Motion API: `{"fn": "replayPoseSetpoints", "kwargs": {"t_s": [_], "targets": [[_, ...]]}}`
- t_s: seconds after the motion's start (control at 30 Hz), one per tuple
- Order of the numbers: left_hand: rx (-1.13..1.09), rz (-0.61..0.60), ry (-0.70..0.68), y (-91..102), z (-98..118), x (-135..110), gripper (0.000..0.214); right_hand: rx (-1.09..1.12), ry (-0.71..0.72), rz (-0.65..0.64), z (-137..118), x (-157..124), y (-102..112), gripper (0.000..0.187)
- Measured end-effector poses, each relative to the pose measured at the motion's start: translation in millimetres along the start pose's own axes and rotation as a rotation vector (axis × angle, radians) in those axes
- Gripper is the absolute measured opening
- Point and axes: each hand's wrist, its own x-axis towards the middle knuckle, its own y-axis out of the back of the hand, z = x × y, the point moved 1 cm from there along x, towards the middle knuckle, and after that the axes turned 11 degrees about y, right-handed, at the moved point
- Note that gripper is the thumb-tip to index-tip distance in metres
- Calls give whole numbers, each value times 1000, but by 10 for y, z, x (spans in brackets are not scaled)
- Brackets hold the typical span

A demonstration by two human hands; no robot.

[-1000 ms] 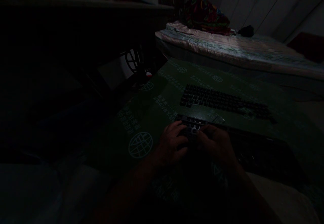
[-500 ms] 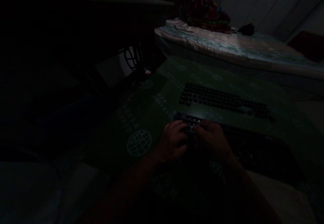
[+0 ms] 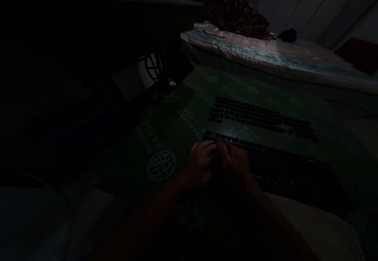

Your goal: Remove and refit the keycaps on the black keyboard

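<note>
The room is very dark. My left hand point(image 3: 198, 165) and my right hand point(image 3: 236, 164) sit close together on the left end of a black keyboard point(image 3: 283, 170) lying on a green printed mat point(image 3: 177, 123). Both hands have curled fingers. The left hand's fingers wrap the keyboard's left corner. The right hand's fingertips press down just beside them, and whatever they pinch is hidden. Beyond the keyboard, a layout of dark loose keycaps point(image 3: 256, 116) lies in rows on the mat.
A bed with a pale patterned cover point(image 3: 265, 54) runs across the back, with a colourful bundle of cloth point(image 3: 240, 15) on it. A dark table point(image 3: 103, 1) stands at the left, with a round metal wheel point(image 3: 153, 66) under it.
My right hand has slid left along the keyboard until it touches the left hand. The left hand has stayed at the keyboard's left corner.
</note>
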Motion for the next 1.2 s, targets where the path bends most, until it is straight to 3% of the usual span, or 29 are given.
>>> {"fn": "replayPoseSetpoints", "kwargs": {"t_s": [0.3, 0.47, 1.2], "targets": [[24, -17, -6, 9, 30, 2, 20, 227, -152, 103, 110, -7, -32, 47], [38, -55, -12, 23, 41, 0, 21, 248, -212, 137, 119, 4, -42, 51], [6, -82, -13, 10, 20, 24, 11, 413, -317, 127, 67, 33, 7, 55]]}}
